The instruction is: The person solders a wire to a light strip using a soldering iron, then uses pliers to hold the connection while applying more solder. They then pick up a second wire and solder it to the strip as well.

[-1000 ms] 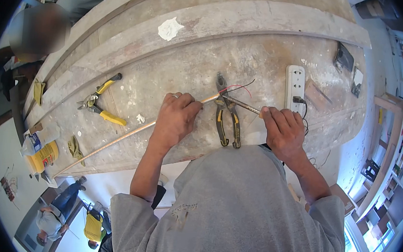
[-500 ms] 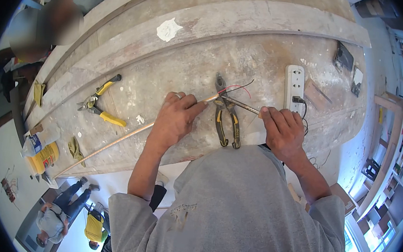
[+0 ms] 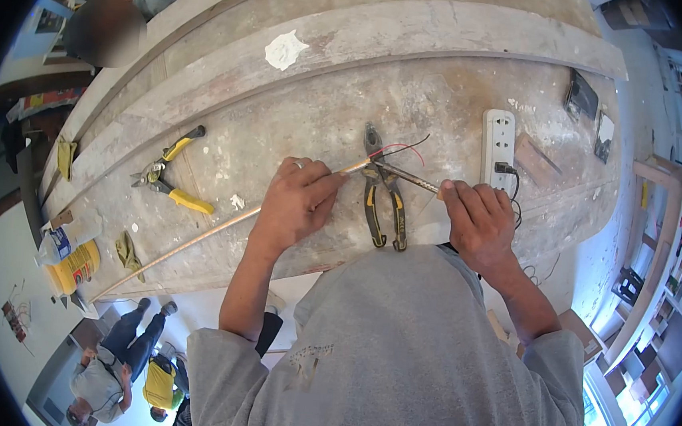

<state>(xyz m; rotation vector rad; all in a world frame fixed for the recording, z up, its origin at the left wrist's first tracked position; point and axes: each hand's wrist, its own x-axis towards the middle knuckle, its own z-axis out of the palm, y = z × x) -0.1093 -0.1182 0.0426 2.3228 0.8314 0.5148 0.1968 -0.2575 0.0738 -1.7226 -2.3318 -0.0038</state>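
Note:
My left hand (image 3: 300, 202) pinches a long thin rod (image 3: 186, 243) that runs from the table's lower left edge up to the middle. My right hand (image 3: 480, 224) is closed round the handle end of a slim metal tool (image 3: 409, 177), whose tip meets the rod's end. A red wire (image 3: 402, 146) and a dark wire (image 3: 418, 145) stick out there. Pliers with black and yellow handles (image 3: 385, 208) lie beneath that meeting point, between my hands, their jaws pointing away from me.
Yellow-handled snips (image 3: 172, 169) lie at left, a white power strip (image 3: 497, 149) with a plug at right. A dark phone-like object (image 3: 582, 96) is at back right, a yellow container (image 3: 76, 266) at lower left. Other people are at upper left and lower left.
My left fingers have shifted slightly on the rod. The person at upper left has moved, and the one at lower left has turned a little. My right hand looks unchanged.

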